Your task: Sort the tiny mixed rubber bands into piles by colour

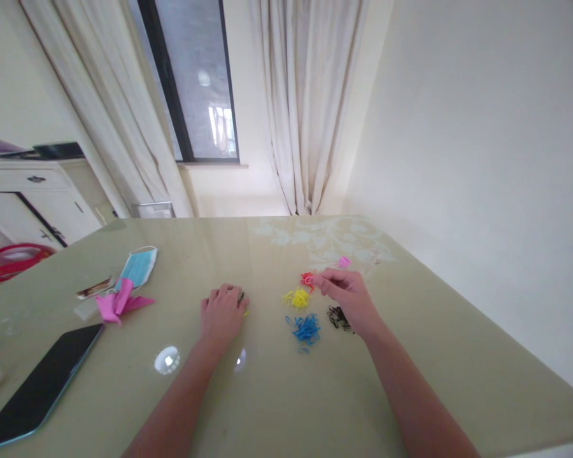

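The right hand [346, 294] pinches a red band [307, 278] in its grip, just beyond the yellow pile [298, 298]; the blue pile [307, 329] lies nearer the person and the black pile [338, 316] sits under the wrist. The left hand [223, 312] rests curled, grip closed on something small and dark, left of the yellow pile; a pink piece [344, 261] lies farther off on the worktop [458, 356]; nothing blocks the way between.

a glossy pale green table [277, 394] carries everything, with a faint white flower pattern at its far end. in the middle lie small heaps of rubber bands: red [306, 278], yellow [298, 298], blue [307, 329], black [338, 317] and pink [344, 261] (the pink one farthest back). to the left lie a blue face mask [139, 267], a pink ribbon bow [118, 304] and a dark tablet [42, 385] near the edge.
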Tool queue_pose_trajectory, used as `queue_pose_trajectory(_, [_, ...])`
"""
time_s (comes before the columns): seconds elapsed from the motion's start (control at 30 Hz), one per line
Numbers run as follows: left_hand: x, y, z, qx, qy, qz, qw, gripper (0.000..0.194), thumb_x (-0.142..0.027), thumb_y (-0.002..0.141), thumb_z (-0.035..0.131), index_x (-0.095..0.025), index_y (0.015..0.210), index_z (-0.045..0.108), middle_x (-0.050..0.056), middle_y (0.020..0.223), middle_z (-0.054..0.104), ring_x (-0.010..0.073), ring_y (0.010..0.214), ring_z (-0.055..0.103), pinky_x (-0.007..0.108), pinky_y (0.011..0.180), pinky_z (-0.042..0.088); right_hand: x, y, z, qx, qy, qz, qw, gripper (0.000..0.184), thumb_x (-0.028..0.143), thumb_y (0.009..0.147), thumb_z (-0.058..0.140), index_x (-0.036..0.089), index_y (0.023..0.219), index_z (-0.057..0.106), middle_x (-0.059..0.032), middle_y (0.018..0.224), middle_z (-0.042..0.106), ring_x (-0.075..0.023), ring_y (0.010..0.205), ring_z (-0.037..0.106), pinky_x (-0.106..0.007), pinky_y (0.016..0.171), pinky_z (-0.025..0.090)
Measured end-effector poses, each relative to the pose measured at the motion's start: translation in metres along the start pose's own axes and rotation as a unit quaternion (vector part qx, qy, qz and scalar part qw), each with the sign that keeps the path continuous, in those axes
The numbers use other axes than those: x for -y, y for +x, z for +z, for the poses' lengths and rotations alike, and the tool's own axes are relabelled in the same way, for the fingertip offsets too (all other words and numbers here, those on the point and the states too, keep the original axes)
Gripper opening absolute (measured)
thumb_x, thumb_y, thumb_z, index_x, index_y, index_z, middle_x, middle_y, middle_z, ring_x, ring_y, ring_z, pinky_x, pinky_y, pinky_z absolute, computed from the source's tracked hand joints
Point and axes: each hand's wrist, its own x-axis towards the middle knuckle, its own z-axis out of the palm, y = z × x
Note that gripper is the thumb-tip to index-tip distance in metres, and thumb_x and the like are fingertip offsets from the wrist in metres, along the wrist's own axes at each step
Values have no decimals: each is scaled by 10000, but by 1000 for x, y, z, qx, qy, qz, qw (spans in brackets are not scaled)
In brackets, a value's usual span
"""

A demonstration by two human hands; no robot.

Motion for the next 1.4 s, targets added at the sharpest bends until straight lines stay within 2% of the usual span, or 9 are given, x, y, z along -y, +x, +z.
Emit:
queue_pose_trajectory(0.2, [4,7,6,23,-9,15,1000,235,-275,1009,516,-223,1055,741,85,1117,723,272,1061,658,380,897,474,-3,2,-7,7,2,0,1000,369,530,833,780,182,712,789,-1,615,596,-127,585,460,-269,581,377])
queue_pose_trajectory(0.33, [6,8,9,13,-9,23,1000,258,-278,1011,483,-208,997,730,99,1089,713,285,1059,645,391,880,473,-12,5,-15,2,-20,16,1000,389,547,860,728,172,797,814,-13,616,617,-127,566,451,-263,538,345])
queue_pose_trajectory(0.43, [7,8,10,-29,-13,33,999,260,-284,1001,484,-198,992,729,120,1158,696,306,1113,610,408,900,472,-17,9,-32,-21,-94,27,995,367,521,858,704,176,866,829,-27,660,667,-144,584,494,-268,543,369])
queue_pose_trajectory(0.6, [9,10,11,-60,-30,41,997,274,-289,1017,454,-210,1017,717,107,1143,728,296,1088,623,398,913,468,-41,17,-64,-84,-315,29,945,275,397,826,678,176,724,806,-41,597,674,-174,566,543,-296,566,382])
queue_pose_trajectory(0.73, [11,13,11,-48,-46,32,997,284,-292,1033,422,-209,1048,692,97,1007,760,281,994,672,374,881,474,-63,19,-68,-82,-392,46,915,239,326,830,650,195,696,799,-47,602,693,-183,564,574,-291,559,361])
queue_pose_trajectory(0.87, [13,14,14,-47,-98,34,994,280,-293,1028,416,-205,1019,681,95,995,768,266,952,695,358,849,488,-67,18,-62,-86,-413,56,905,305,304,847,618,209,578,724,-21,523,610,-174,540,548,-284,544,317])
queue_pose_trajectory(1.0, [12,15,16,-59,-211,43,975,259,-299,987,461,-211,998,705,93,1038,788,264,973,721,374,892,516,-57,18,-52,-92,-418,34,903,320,315,910,581,204,670,760,-45,630,685,-190,609,587,-296,595,351])
queue_pose_trajectory(1.2, [-13,6,15,11,-444,76,893,241,-372,905,599,-214,1036,724,77,1047,811,239,974,760,389,938,571,-47,11,-4,-45,-324,-32,944,195,281,940,635,194,945,809,-63,825,758,-183,700,619,-298,677,428])
queue_pose_trajectory(1.4, [-33,-7,12,77,-531,91,839,298,-402,873,671,-199,1090,692,93,987,822,256,939,774,402,863,598,-42,-4,40,51,-266,-51,961,164,328,941,722,194,998,796,-49,848,717,-165,710,611,-294,675,456])
